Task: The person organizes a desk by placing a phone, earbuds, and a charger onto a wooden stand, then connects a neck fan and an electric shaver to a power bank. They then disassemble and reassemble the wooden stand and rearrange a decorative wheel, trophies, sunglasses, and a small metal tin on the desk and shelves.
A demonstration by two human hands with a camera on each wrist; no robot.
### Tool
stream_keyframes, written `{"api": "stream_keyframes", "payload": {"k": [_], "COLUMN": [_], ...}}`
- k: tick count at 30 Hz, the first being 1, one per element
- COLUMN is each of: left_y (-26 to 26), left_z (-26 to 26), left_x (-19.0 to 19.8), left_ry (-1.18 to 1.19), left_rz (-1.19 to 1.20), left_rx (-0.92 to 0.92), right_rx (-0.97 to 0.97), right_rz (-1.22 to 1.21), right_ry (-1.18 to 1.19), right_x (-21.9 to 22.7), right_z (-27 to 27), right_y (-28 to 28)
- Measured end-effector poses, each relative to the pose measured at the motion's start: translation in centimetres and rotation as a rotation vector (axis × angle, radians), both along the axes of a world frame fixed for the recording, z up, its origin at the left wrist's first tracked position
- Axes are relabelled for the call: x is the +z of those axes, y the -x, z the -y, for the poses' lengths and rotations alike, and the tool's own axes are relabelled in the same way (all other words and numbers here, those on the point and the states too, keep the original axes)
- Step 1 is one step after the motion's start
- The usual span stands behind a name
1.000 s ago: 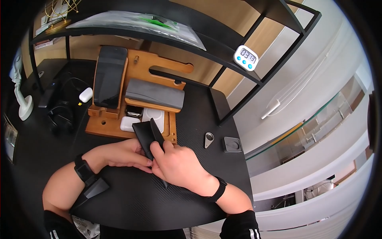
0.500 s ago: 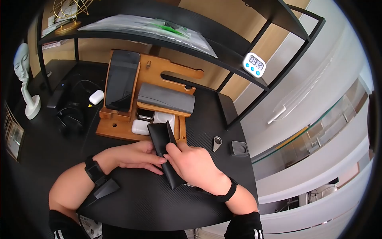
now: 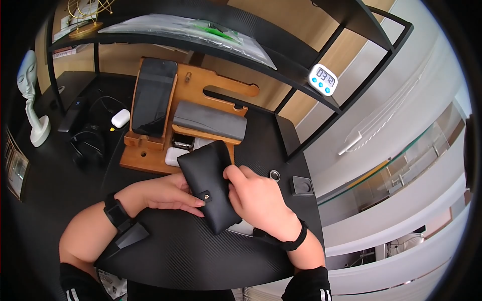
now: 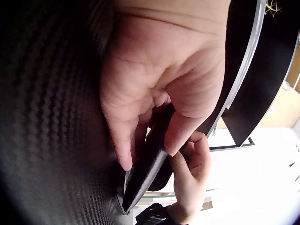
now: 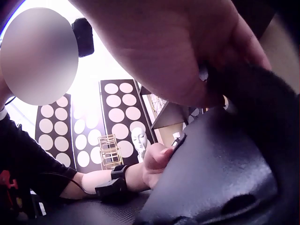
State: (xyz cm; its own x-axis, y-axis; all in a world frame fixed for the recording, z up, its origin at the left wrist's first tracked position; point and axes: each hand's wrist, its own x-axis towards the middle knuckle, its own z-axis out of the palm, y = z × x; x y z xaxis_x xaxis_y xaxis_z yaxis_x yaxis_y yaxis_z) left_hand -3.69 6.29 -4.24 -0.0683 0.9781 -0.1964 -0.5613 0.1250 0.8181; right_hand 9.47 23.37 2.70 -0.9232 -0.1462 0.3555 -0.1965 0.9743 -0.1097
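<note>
A soft black leather pouch (image 3: 213,185) with a small metal snap on a tab is held over the desk, its broad face up in the head view. My left hand (image 3: 168,194) grips its left edge, thumb on the front near the snap and fingers behind. The fingers of my right hand (image 3: 263,200) are curled at the opposite edge and pinch it. In the left wrist view, the pouch (image 4: 147,176) is seen edge-on between left thumb and fingers. The right wrist view shows the pouch (image 5: 211,168) up close, my right fingertips partly hidden.
Behind the pouch, a wooden stand (image 3: 129,158) bears a phone (image 3: 153,100), a grey case (image 3: 210,120) and a white earbud case (image 3: 174,155). To the right lie a metal ring (image 3: 274,175) and a dark square dish (image 3: 302,186). A timer (image 3: 322,80) hangs on the shelf.
The pouch has turned from edge-on, with its flap lifted, to broad face up with the snap showing. My right hand has shifted slightly right along with its edge.
</note>
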Motion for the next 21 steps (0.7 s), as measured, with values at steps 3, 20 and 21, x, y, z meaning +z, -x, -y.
{"api": "stream_keyframes", "payload": {"k": [3, 20, 21], "left_y": [0.1, 0.1, 0.1], "left_z": [0.1, 0.2, 0.2], "left_x": [-0.1, -0.5, -0.5], "left_ry": [-0.002, 0.0, 0.007], "left_rz": [0.023, 0.108, 0.103], "left_rx": [0.016, 0.066, 0.07], "right_rx": [0.001, 0.003, -0.013], "right_rz": [-0.065, 0.058, 0.069], "right_ry": [0.035, 0.115, 0.101], "right_x": [0.5, 1.8, 1.5], "right_z": [-0.6, -1.2, -1.2], "right_y": [0.1, -0.7, -0.6]}}
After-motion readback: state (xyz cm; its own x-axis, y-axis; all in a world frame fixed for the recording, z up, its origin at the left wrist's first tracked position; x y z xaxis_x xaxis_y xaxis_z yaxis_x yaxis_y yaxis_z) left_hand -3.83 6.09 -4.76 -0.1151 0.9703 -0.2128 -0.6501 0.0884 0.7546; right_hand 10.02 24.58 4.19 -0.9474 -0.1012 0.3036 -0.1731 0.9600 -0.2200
